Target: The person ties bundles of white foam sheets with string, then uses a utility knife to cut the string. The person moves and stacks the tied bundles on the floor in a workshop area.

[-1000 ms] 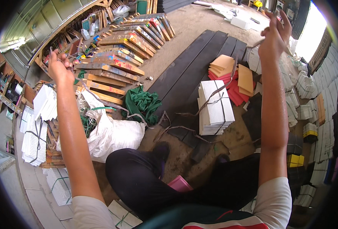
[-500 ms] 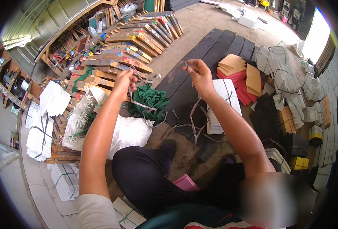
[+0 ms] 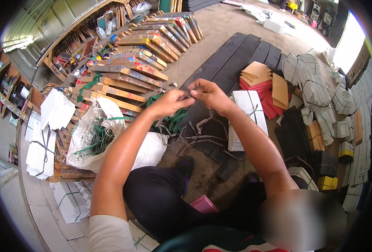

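Observation:
My left hand (image 3: 172, 103) and my right hand (image 3: 211, 96) meet in front of me, fingers pinched together on a thin grey fabric strip (image 3: 201, 124). Its loose, tangled lengths hang below my hands and trail over the dark boards. The part between my fingertips is small and mostly hidden. Behind and below my left hand lies a heap of green cloth strips (image 3: 178, 119). To the right, under my right forearm, a tied stack of white sheets (image 3: 248, 115) rests on the dark boards (image 3: 219, 56).
A white woven sack (image 3: 146, 150) with green strips lies left of my knee. Beyond it are rows of paint-marked wooden frames (image 3: 131, 69). Orange sheets (image 3: 256, 72), red sheets (image 3: 270, 103) and tied white bundles (image 3: 314, 86) occupy the right. A pink block (image 3: 205, 204) sits between my legs.
My hands, wide apart before with the grey strip in them, have come together at the middle. The left moved right; the right moved slightly left and down.

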Motion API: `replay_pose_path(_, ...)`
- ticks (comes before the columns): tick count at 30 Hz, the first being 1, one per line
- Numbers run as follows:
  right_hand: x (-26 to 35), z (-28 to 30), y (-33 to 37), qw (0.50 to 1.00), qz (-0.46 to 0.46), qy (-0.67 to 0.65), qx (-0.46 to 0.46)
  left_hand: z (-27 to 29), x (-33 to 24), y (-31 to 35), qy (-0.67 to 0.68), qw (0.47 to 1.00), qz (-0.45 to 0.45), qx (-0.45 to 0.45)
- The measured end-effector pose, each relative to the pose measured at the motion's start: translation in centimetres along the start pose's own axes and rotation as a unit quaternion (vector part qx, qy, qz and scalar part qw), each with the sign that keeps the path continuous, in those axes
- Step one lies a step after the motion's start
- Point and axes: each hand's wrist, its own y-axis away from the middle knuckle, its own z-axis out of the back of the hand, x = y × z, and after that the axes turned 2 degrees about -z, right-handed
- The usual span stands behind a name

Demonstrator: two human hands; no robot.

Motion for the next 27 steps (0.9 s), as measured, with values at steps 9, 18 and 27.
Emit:
replay_pose_path(9,0.0,10.8,1.3,0.956,-0.033,0.291,0.005,12.4,7.9,1.5,-0.134,0.914,0.011,-0.384)
replay_pose_path(18,2.5,20.4,4.0,0.897,0.032,0.403,-0.177,10.7,9.6,1.7,-0.573,0.736,0.039,-0.358)
replay_pose_path(27,-13.3,5.7,-1.4,0.893,-0.038,0.097,-0.438,-4.6,23.2,-0.8,-0.464,0.876,0.11,-0.075)
